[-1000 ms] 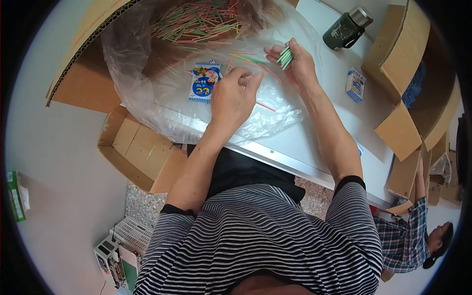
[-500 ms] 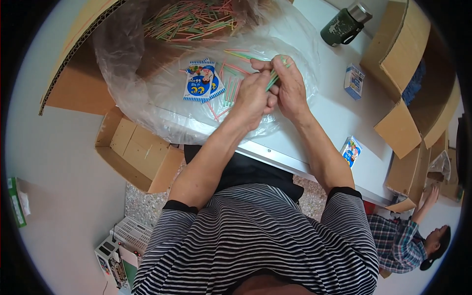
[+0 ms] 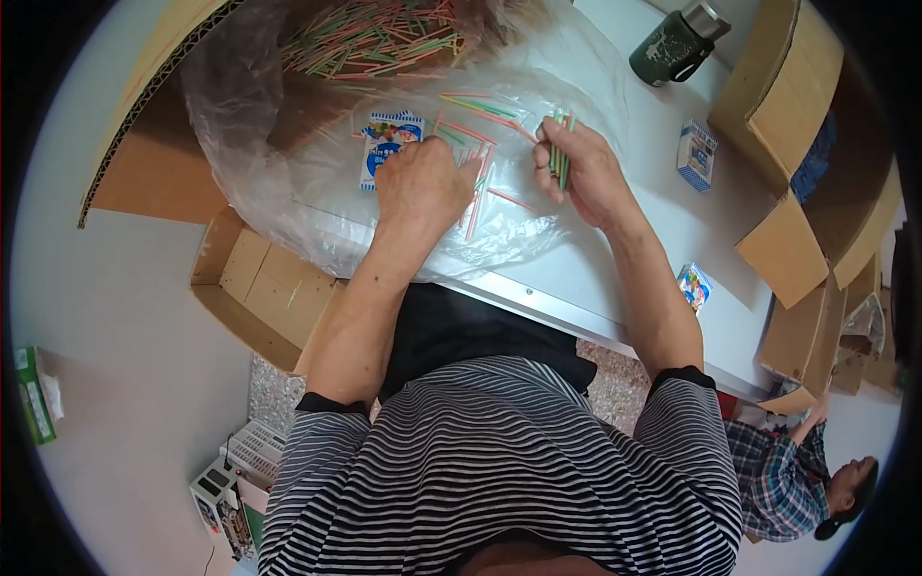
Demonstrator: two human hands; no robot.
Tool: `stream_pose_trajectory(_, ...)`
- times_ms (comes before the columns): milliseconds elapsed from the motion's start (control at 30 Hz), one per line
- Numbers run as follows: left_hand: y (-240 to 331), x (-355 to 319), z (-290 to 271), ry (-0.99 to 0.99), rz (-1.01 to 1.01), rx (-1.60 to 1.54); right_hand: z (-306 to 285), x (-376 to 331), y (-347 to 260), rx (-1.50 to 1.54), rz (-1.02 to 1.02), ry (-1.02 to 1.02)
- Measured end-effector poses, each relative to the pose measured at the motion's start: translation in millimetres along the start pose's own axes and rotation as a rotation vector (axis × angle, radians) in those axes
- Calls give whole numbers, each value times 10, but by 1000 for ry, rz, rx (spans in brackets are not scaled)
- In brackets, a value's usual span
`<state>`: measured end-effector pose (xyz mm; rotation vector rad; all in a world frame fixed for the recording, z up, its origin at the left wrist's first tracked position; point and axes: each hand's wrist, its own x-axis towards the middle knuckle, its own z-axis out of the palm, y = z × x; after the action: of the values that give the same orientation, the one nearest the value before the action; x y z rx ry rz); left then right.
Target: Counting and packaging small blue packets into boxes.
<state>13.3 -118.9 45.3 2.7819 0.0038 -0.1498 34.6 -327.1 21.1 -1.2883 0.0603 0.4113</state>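
Note:
My right hand (image 3: pixel 588 165) is closed around a small bundle of thin green and pink plastic sticks (image 3: pixel 558 154), which look like short straws. My left hand (image 3: pixel 420 182) lies over blue-and-white printed packets (image 3: pixel 376 158), its fingers curled down onto them and the fingertips hidden. Loose pink and green sticks (image 3: pixel 471 134) are scattered on clear plastic sheeting (image 3: pixel 509 240) between and beyond my hands. Beyond them, a big heap of the same sticks (image 3: pixel 375 38) lies in the plastic-lined cardboard box (image 3: pixel 158 173).
On the white table (image 3: pixel 663 230) stand a dark green flask (image 3: pixel 677 46) and two more packets, one upright (image 3: pixel 697 154) and one near the front edge (image 3: pixel 693 288). Open cardboard boxes (image 3: pixel 783 240) line the right side. A person in a checked shirt (image 3: pixel 783 475) is at the lower right.
My hands have parted. The left has moved left onto the packets; the right has shifted slightly right, keeping the sticks. Some loose sticks on the plastic lie differently.

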Motion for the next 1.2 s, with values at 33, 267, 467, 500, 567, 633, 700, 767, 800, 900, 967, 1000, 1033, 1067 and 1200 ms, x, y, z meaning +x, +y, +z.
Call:
stream_pose_trajectory(33,25,5,-4,2,11,-2,12,-16,-9,-35,5,-5)
stream_pose_trajectory(267,117,7,92,14,33,36,61,-48,140,-77,48,-42)
stream_pose_trajectory(467,116,44,48,-63,45,65,32,-53,244,-73,64,-57)
stream_pose_trajectory(500,103,39,63,-65,49,73,32,-54,245,-65,62,-55)
stream_pose_trajectory(567,69,25,143,43,132,98,31,-60,232,-60,64,-42)
stream_pose_trajectory(633,32,43,184,76,130,106,12,-56,246,-36,52,-51)
stream_pose_trajectory(700,-49,77,224,104,133,102,-12,-59,250,-21,46,-48)
stream_pose_trajectory(767,-158,106,221,113,105,-289,-32,-73,232,60,76,-24)
stream_pose_trajectory(800,-185,118,225,158,122,-387,-59,-60,249,66,74,-16)
stream_pose_trajectory(900,-135,177,119,86,70,-561,-37,-49,237,194,40,-75)
stream_pose_trajectory(967,1,165,83,69,120,-636,95,-82,200,254,78,69)
stream_pose_trajectory(1000,120,165,91,49,178,-718,74,-69,230,252,76,74)
stream_pose_trajectory(1033,255,160,92,47,181,-721,44,-42,289,337,51,-15)
stream_pose_trajectory(1067,407,148,95,-36,151,-789,24,-18,321,421,27,-110)
stream_pose_trajectory(1200,612,231,309,191,250,-300,54,-56,317,618,72,-78)
